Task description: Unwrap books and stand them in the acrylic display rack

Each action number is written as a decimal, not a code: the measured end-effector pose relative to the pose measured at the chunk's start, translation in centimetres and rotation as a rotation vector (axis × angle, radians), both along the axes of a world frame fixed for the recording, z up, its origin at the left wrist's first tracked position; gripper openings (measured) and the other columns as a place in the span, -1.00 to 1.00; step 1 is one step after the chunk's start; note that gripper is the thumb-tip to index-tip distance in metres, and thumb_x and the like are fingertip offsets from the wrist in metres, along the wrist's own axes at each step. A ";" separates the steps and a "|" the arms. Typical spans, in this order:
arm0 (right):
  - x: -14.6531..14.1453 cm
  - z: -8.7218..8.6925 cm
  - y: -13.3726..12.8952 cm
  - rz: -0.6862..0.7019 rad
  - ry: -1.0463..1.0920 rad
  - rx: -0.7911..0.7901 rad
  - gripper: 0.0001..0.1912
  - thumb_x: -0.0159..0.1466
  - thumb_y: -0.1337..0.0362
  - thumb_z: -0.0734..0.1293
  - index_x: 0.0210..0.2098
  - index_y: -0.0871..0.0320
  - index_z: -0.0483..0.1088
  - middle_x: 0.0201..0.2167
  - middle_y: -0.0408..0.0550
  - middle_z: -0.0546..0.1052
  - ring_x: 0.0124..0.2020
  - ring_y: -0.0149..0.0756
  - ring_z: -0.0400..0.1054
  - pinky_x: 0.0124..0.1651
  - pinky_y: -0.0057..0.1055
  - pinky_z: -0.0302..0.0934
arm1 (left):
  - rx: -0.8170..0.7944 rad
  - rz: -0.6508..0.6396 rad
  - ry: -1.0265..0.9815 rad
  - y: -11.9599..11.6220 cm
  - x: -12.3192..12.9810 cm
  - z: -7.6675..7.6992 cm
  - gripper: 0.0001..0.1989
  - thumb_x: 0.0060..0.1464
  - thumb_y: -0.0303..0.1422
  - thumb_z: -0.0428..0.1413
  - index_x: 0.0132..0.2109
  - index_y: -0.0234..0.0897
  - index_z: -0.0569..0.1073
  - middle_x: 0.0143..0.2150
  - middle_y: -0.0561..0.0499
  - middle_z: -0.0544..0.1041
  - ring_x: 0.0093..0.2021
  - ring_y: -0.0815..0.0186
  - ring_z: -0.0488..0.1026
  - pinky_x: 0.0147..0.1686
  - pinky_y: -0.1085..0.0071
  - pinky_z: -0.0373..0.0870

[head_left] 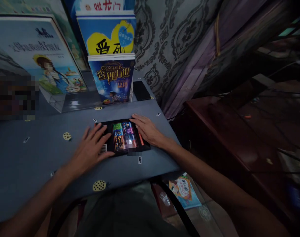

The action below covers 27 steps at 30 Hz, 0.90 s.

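Note:
A dark book [123, 152] lies on the table, a grid of small coloured pictures on its cover and a white barcode near its left side. Spread fingers of my left hand [90, 146] rest over the book's left end, partly hiding the barcode. My right hand [150, 131] lies with fingers stretched along the upper right part of the book, covering that corner. Neither hand is wrapped round anything. Just beyond the book, a row of upright books stands, with a blue book [114, 84] at the front.
To the left stands a picture book [23, 42] on a clear stand [56, 104]. A black phone-like slab [142, 90] lies beside the patterned wall. The table [48, 158] has a grey-blue pineapple-print cover. A colourful book [185, 194] lies below its front edge; dark red furniture [229, 138] is at right.

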State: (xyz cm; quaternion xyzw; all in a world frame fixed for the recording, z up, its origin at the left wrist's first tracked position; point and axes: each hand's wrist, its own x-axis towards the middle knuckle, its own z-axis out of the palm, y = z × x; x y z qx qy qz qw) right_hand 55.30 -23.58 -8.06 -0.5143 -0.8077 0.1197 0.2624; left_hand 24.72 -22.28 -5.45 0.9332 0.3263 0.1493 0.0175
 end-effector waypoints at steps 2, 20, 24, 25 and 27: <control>0.0 0.0 0.0 0.000 0.007 0.001 -0.54 0.48 0.28 0.05 0.28 0.13 0.32 0.34 0.15 0.35 0.39 -0.11 0.18 0.39 0.11 0.09 | -0.019 -0.062 0.027 -0.9 0.9 0.0 -0.28 0.22 0.16 0.01 0.31 -0.23 0.34 0.40 -0.28 0.29 0.43 -0.13 0.13 0.35 -0.25 0.07; 0.4 0.7 -1.3 0.018 0.103 -0.045 -0.52 0.49 0.08 0.10 0.23 0.16 0.40 0.32 0.19 0.37 0.41 -0.04 0.15 0.40 0.14 0.09 | 0.197 -0.233 0.121 -2.6 1.2 -0.2 -0.69 0.34 -0.46 -0.06 0.13 -0.33 0.45 0.14 -0.34 0.55 0.14 -0.08 0.52 -0.01 0.08 0.55; 1.7 2.2 -2.7 0.085 0.277 -0.141 -0.41 0.49 -0.07 0.01 0.14 0.11 0.48 0.25 0.12 0.46 0.38 -0.08 0.20 0.41 0.10 0.08 | 0.238 -0.262 0.055 -1.6 1.4 2.3 -0.73 0.41 -0.38 -0.13 -0.03 -0.33 0.45 -0.13 -0.21 0.64 -0.14 0.11 0.62 -0.26 0.29 0.53; 2.0 2.6 -3.0 0.088 0.324 -0.162 -0.39 0.49 -0.09 -0.01 0.13 0.10 0.49 0.23 0.11 0.48 0.37 -0.10 0.22 0.41 0.08 0.08 | 0.203 -0.238 0.037 -1.4 1.5 2.9 -0.71 0.43 -0.36 -0.16 -0.09 -0.31 0.45 -0.25 -0.13 0.64 -0.26 0.18 0.61 -0.34 0.35 0.48; 2.3 3.1 -3.4 0.088 0.409 -0.193 -0.36 0.48 -0.13 -0.01 0.11 0.10 0.50 0.20 0.09 0.51 0.34 -0.10 0.27 0.40 0.05 0.10 | 0.103 -0.169 -0.015 -1.3 1.6 4.1 -0.65 0.45 -0.31 -0.21 -0.20 -0.25 0.42 -0.45 0.03 0.55 -0.49 0.31 0.51 -0.49 0.44 0.32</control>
